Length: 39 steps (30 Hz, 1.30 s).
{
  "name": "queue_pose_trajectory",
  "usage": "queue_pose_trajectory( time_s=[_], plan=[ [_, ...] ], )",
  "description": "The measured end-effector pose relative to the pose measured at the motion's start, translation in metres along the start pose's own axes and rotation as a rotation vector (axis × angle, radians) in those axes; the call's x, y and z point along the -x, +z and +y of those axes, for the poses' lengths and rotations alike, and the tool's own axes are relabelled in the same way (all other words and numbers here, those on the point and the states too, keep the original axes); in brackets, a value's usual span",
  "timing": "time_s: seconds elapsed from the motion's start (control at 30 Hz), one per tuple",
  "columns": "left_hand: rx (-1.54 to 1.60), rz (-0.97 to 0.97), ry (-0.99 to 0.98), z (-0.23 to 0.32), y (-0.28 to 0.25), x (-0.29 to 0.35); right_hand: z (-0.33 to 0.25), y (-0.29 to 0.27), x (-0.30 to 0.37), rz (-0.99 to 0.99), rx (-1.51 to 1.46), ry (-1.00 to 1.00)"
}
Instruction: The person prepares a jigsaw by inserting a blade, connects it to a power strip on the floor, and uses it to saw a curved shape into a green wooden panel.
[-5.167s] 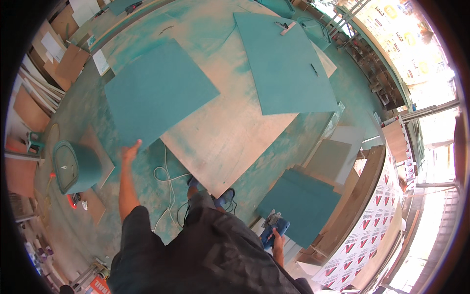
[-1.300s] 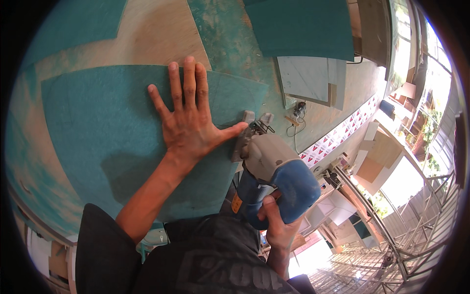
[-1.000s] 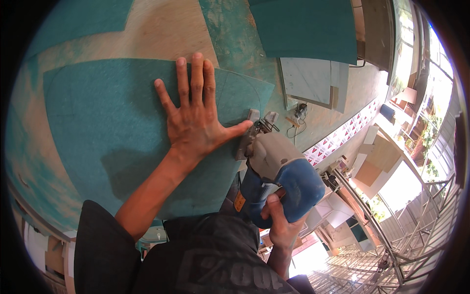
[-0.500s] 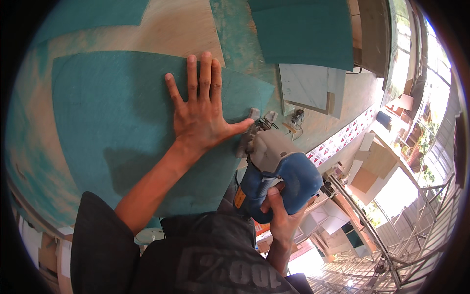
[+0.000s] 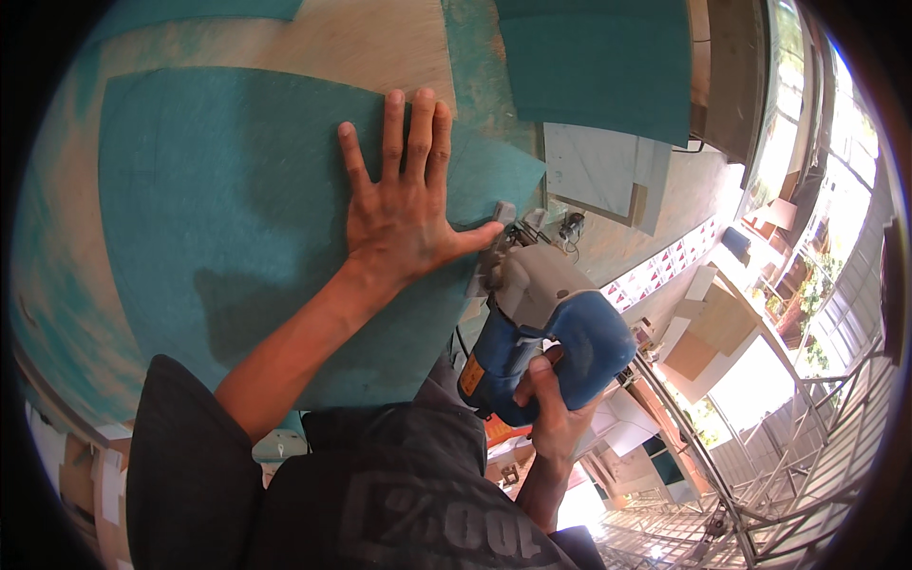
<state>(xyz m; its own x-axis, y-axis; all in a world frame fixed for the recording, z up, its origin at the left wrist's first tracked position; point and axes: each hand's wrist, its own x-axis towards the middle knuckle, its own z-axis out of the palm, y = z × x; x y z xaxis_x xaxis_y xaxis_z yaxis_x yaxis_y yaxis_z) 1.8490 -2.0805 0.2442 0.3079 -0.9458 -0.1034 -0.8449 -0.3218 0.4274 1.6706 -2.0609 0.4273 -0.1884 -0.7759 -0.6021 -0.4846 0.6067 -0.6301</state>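
My left hand [image 5: 399,218] lies flat with its fingers spread on a teal-faced sheet [image 5: 256,275], bracing it near the right-hand edge. Its thumb reaches toward the front of a blue jigsaw [image 5: 584,332]. My right hand [image 5: 556,413] is wrapped round the jigsaw's looped rear handle, thumb on the inner side of the grip. The tool's dusty grey metal front [image 5: 532,280] sits at the sheet's right edge, below its pointed corner. The blade and the cut are hidden behind the tool's head.
Another dark teal panel [image 5: 598,71] lies at the far right, with a pale grey board [image 5: 594,171] below it. A worn, teal-stained work surface [image 5: 57,237] lies under the sheet. Metal framework [image 5: 807,475] and leaning boards [image 5: 708,337] stand to the right.
The view has shifted slightly, so sheet, hands and jigsaw appear a little higher and, near the tool, further right. Both hands keep their holds; little moves between jigsaw and sheet.
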Motion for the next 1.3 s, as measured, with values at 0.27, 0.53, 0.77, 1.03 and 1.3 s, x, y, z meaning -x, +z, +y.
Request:
queue_pose_trajectory(
  time_s=[0.27,0.53,0.77,1.03,1.3],
  plan=[
    [-0.020,0.011,0.001,-0.001,0.001,-0.002,0.006,-0.005,-0.003,-0.038,-0.014,0.008],
    [0.037,0.006,0.017,0.000,0.004,-0.004,0.010,-0.004,0.001,-0.010,-0.068,0.027],
    [0.013,0.018,0.017,0.000,0.004,-0.002,0.013,-0.006,0.001,-0.025,-0.085,0.024],
    [0.016,0.022,0.012,0.000,0.004,-0.001,0.013,-0.011,-0.003,-0.056,-0.061,0.009],
    [0.012,0.024,0.008,0.000,0.004,-0.001,0.012,-0.013,-0.006,-0.068,-0.037,-0.010]
  ],
)
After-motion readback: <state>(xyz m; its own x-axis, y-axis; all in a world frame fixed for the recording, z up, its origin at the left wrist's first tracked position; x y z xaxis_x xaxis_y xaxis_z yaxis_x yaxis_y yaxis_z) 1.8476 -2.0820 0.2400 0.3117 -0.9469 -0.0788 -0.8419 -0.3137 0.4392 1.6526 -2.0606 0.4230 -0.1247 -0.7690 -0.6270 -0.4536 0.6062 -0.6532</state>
